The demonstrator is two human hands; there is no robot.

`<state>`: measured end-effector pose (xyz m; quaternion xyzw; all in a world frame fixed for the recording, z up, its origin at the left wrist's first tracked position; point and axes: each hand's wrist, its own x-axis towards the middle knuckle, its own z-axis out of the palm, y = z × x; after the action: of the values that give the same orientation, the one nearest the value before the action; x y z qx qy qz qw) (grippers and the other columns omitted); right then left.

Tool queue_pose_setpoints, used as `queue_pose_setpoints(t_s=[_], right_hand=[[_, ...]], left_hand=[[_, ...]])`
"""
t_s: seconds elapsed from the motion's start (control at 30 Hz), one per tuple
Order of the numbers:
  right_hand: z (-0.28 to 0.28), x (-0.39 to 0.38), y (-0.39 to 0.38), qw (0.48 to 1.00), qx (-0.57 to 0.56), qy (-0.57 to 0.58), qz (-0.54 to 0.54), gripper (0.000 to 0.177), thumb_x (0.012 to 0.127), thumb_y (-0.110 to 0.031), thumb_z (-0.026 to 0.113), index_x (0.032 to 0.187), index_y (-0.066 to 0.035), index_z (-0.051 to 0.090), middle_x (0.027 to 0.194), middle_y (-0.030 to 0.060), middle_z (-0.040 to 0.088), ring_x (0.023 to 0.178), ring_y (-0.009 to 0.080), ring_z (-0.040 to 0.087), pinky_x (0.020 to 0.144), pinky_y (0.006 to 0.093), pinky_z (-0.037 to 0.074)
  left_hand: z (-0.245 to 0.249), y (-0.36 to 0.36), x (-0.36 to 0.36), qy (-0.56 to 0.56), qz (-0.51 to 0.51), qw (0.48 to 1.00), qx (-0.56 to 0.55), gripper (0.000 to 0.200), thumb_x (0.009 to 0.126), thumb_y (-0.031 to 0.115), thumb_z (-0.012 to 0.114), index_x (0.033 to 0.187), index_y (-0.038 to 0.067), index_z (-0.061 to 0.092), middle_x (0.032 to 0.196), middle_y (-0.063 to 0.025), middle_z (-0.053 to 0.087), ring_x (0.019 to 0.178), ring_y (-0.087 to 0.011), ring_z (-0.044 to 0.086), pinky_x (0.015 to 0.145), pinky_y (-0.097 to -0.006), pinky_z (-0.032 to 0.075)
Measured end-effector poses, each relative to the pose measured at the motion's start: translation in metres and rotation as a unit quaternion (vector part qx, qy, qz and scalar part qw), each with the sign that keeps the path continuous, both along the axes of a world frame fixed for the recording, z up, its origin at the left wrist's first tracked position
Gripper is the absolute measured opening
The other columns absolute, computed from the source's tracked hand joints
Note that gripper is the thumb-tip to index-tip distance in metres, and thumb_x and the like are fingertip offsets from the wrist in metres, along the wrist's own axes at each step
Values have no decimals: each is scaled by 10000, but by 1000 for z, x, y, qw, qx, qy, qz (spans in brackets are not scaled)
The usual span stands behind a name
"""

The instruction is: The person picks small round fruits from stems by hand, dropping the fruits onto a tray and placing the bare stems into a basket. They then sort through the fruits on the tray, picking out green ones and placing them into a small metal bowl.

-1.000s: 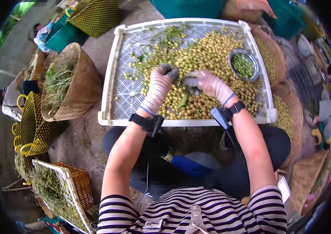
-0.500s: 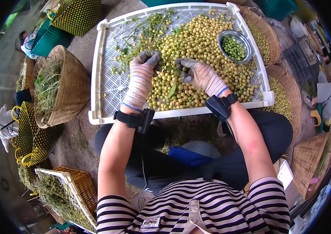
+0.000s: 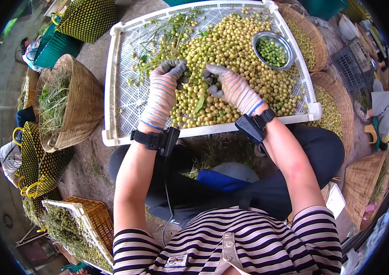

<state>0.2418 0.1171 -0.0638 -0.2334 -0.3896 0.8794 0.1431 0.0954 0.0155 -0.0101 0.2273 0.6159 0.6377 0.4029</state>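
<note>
My left hand (image 3: pixel 168 75), in a striped glove with grey fingertips, is over the middle of a white slatted tray (image 3: pixel 111 96). Its fingers are closed in a pinch; whatever they hold is hidden. To its right is my gloved right hand (image 3: pixel 231 85), with index finger and thumb apart and the other fingers half curled; I see nothing held. Below and around both hands lies a heap of round yellow-green fruits (image 3: pixel 235 41). A loose green leaf (image 3: pixel 199 104) rests on the fruits between my wrists. Leafy stems (image 3: pixel 176 36) lie at the tray's upper left.
A metal bowl (image 3: pixel 273 50) of greener fruits sits on the heap at right. Woven baskets of fruits (image 3: pixel 326 103) stand beside the tray. A tall wicker basket (image 3: pixel 83 103) of stems is at left, near a crate of stems (image 3: pixel 73 227). Other people are at the far left.
My hands have moved slightly apart. The greenery between them is no longer visible there, and my right index finger and thumb are wider apart.
</note>
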Motion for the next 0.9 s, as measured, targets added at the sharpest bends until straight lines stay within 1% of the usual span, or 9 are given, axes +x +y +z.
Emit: queue_pose_setpoints(t_s=[0.2,0.23,0.33,0.4,0.53,0.63,0.73,0.8,0.9], right_hand=[[27,1,-23,985,-144,-81,49,449,814,-497,543,967,-79,594,679,-7,533,534,96,469,428,232,336],[18,7,-16,981,-137,-12,140,454,836,-460,536,1023,-48,582,689,11,545,523,93,469,429,215,345],[-2,0,-16,965,-180,112,155,466,851,-401,541,1060,15,541,704,36,561,465,99,460,403,197,362],[-3,2,-15,963,-190,118,147,384,856,-309,566,1054,19,540,687,21,554,474,88,467,402,187,365],[-6,-1,-14,978,-177,72,78,282,826,-247,620,989,-25,563,715,5,547,535,81,487,414,172,362],[-9,-9,-17,984,-130,54,-108,194,820,-261,625,890,-83,589,724,7,562,560,88,494,426,176,355],[-13,-6,-13,970,-147,23,-194,174,817,-228,626,892,-76,587,737,10,561,591,93,500,433,189,360],[-14,-4,-12,982,-163,63,-75,208,818,-179,600,986,-57,576,799,39,571,632,121,516,430,188,361],[4,-10,-23,968,-220,121,18,300,848,-258,534,1009,-4,544,794,89,571,615,139,511,425,192,362]], left_hand=[[-1,2,1,6,-5,1000,16,114,793,124,642,861,36,614,698,-19,613,511,-87,531,440,-200,382],[1,1,0,20,-4,1000,17,99,794,115,636,855,40,616,702,-19,615,513,-82,530,443,-200,384],[3,-2,-3,30,-7,999,33,82,800,111,626,848,46,618,701,-17,615,514,-79,529,445,-198,383],[4,-2,-5,33,4,999,31,69,806,108,616,845,50,618,702,-15,615,517,-76,529,450,-195,384],[5,-2,-2,53,24,997,53,63,812,109,613,847,56,614,702,-14,610,529,-69,529,452,-180,380],[0,-2,1,67,54,992,94,57,821,104,602,853,58,614,692,-11,602,532,-67,527,456,-180,383],[-4,-1,-1,35,94,986,135,72,819,105,613,880,69,623,722,1,611,552,-69,525,487,-193,396],[-4,-1,-2,-11,74,991,110,74,819,106,615,884,71,621,716,1,607,558,-75,530,494,-201,402],[-8,-1,0,-25,38,991,123,78,827,100,603,897,71,617,729,0,606,565,-86,536,503,-206,407]])
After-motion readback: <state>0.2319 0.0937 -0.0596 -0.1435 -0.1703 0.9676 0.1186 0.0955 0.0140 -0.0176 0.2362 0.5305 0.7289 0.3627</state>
